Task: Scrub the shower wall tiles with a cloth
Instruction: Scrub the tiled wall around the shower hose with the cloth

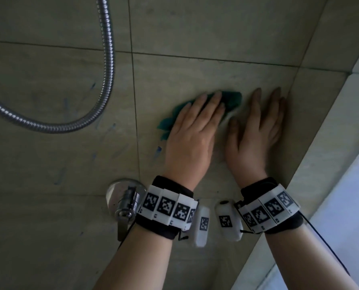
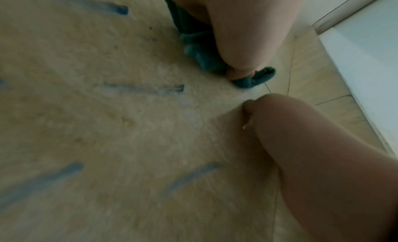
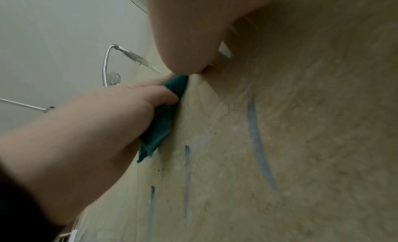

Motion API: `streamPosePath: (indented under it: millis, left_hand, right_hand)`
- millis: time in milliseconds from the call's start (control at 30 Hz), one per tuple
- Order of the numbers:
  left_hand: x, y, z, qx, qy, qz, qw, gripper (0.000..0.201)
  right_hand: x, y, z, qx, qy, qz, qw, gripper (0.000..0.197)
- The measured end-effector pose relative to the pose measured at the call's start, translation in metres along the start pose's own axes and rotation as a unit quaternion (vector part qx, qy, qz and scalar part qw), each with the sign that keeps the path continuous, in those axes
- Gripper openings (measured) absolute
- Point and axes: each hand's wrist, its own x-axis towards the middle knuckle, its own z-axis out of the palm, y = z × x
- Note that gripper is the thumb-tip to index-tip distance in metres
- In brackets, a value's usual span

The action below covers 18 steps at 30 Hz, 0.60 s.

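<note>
A crumpled teal cloth [image 1: 230,100] lies pressed flat against beige wall tiles [image 1: 49,91] streaked blue.

**Covered, cropped and blurred**

Most of the cloth [image 1: 232,100] lies hidden under the left hand [image 1: 192,135]; only its green edges show. The hose [image 1: 107,59] runs off the top and left edges. The wrist band [image 1: 166,206] covers part of the tap [image 1: 122,197]. Both wrist views are blurred.

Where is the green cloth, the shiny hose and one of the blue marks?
green cloth [image 1: 232,100]: head view, on the bunched end sticking out past the left hand's fingers.
shiny hose [image 1: 108,59]: head view, on its straight hanging stretch.
blue mark [image 3: 257,143]: right wrist view, on the middle of the longest streak.
</note>
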Motion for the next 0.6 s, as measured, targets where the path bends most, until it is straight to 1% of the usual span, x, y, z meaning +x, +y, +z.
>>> streamPosePath:
  millis: [133, 200, 267, 333, 433, 500, 600]
  left_hand:
    - [0.026, -0.021, -0.015, 0.070, 0.067, -0.089, 0.991, 0.046]
    - [0.042, -0.029, -0.024, 0.080, 0.095, -0.108, 0.986, 0.047]
    - [0.058, -0.026, -0.028, 0.067, 0.095, -0.104, 0.988, 0.048]
    - [0.073, -0.018, -0.026, 0.056, 0.074, -0.070, 0.993, 0.049]
    - [0.097, -0.009, -0.022, 0.050, 0.025, 0.024, 0.998, 0.050]
    - [0.115, -0.005, -0.020, 0.041, -0.014, 0.088, 0.995, 0.050]
    - [0.134, 0.002, -0.018, 0.029, -0.068, 0.172, 0.982, 0.050]
  right_hand:
    - [-0.001, 0.001, -0.003, 0.023, -0.014, 0.012, 1.000, 0.060]
    - [-0.001, 0.002, -0.004, 0.029, -0.027, 0.017, 0.999, 0.060]
    - [-0.001, 0.003, -0.006, 0.031, -0.035, 0.015, 0.999, 0.060]
    - [0.000, 0.003, -0.009, 0.035, -0.045, 0.017, 0.998, 0.060]
    - [0.000, 0.002, -0.013, 0.038, -0.062, 0.019, 0.997, 0.061]
    - [0.000, 0.001, -0.014, 0.038, -0.062, 0.016, 0.997, 0.061]
    - [0.000, 0.001, -0.015, 0.032, -0.065, 0.015, 0.997, 0.061]
